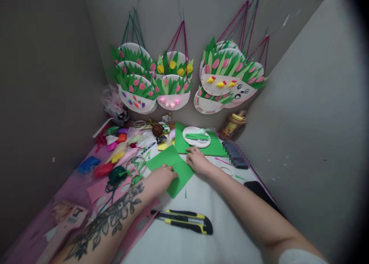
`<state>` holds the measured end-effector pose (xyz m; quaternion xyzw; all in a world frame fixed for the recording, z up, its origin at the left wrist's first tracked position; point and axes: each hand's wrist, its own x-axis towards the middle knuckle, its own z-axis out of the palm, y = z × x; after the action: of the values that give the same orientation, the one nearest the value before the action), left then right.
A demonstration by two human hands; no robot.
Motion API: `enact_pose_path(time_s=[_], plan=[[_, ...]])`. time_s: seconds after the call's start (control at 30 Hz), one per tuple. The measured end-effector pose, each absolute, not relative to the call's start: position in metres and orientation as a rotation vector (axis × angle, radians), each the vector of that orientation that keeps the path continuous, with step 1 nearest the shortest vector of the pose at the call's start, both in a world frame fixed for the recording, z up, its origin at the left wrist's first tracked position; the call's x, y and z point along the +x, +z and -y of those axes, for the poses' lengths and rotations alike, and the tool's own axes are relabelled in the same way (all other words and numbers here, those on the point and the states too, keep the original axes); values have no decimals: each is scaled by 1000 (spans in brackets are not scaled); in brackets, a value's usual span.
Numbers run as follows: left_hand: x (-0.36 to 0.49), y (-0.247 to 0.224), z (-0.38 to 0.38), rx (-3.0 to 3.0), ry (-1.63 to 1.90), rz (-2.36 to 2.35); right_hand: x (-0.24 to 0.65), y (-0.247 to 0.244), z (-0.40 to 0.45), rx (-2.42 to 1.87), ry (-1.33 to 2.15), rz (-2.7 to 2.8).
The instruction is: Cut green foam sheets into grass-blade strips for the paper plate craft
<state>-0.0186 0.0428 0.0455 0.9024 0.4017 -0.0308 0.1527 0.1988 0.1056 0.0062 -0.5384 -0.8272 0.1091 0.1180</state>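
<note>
A green sheet of paper point(179, 184) lies turned at an angle on the white table surface in front of me. My left hand point(162, 177) rests on its left part, fingers bent and pressed onto the sheet. At its right corner is my right hand point(197, 161), fingers curled at the paper's edge. Behind the sheet lies more green paper point(180, 139), bearing a white paper plate point(188, 141) with green strips point(197, 136) on it. Nearer to me, a black and yellow utility knife point(184, 221) lies flat, touched by neither hand.
Coloured clay packets point(105, 170), green yarn point(117, 175) and pink paper point(96, 189) crowd the left. A phone point(235, 155) and a lidded cup point(234, 125) stand at the right. Several paper-plate flower baskets point(173, 98) hang on the back wall. A pink-handled brush point(66, 225) lies front left.
</note>
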Motion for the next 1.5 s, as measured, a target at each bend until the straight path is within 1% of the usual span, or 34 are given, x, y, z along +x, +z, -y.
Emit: enact_pose_path(time_s=[0.1, 0.23, 0.37, 0.43, 0.5, 0.57, 0.63, 0.7, 0.77, 0.87, 0.93, 1.03, 1.13, 1.23, 1.33, 1.43, 1.5], plan=[[-17, 46, -42, 2648, -128, -1104, 201, 23, -110, -1443, 332, 2201], [-8, 47, -34, 2638, -246, -1153, 181, 61, -109, -1305, 438, 1787], [0, 51, -23, 2618, -278, -1239, 128, 91, -95, -1089, 246, 1822], [1, 54, -20, 2615, -287, -1252, 98, 95, -91, -1076, 276, 1924], [1, 58, -19, 2618, -311, -1254, 73, 92, -91, -1094, 469, 2044], [1, 61, -19, 2619, -326, -1255, 59, 86, -97, -1064, 797, 2101], [0, 61, -20, 2619, -317, -1254, 61, 78, -104, -946, 1143, 2041], [-2, 59, -22, 2620, -307, -1245, 79, 72, -108, -875, 1308, 1911], [-4, 57, -24, 2630, -306, -1219, 109, 69, -101, -948, 1241, 1854], [-6, 54, -30, 2636, -284, -1181, 156, 68, -65, -1137, 1047, 2095], [-7, 53, -33, 2633, -257, -1171, 176, 65, -29, -1125, 1016, 2305], [-6, 51, -34, 2645, -246, -1191, 184, 55, 23, -1087, 928, 2584], [-2, 49, -33, 2664, -218, -1230, 182, 46, 56, -1211, 780, 2733], [0, 50, -31, 2664, -205, -1252, 193, 44, 70, -1361, 719, 2678], [-1, 51, -33, 2657, -210, -1261, 220, 44, 71, -1512, 716, 2470], [0, 51, -34, 2647, -215, -1265, 248, 37, 66, -1747, 560, 2139], [2, 51, -33, 2653, -230, -1281, 261, 30, 61, -1832, 454, 1994]])
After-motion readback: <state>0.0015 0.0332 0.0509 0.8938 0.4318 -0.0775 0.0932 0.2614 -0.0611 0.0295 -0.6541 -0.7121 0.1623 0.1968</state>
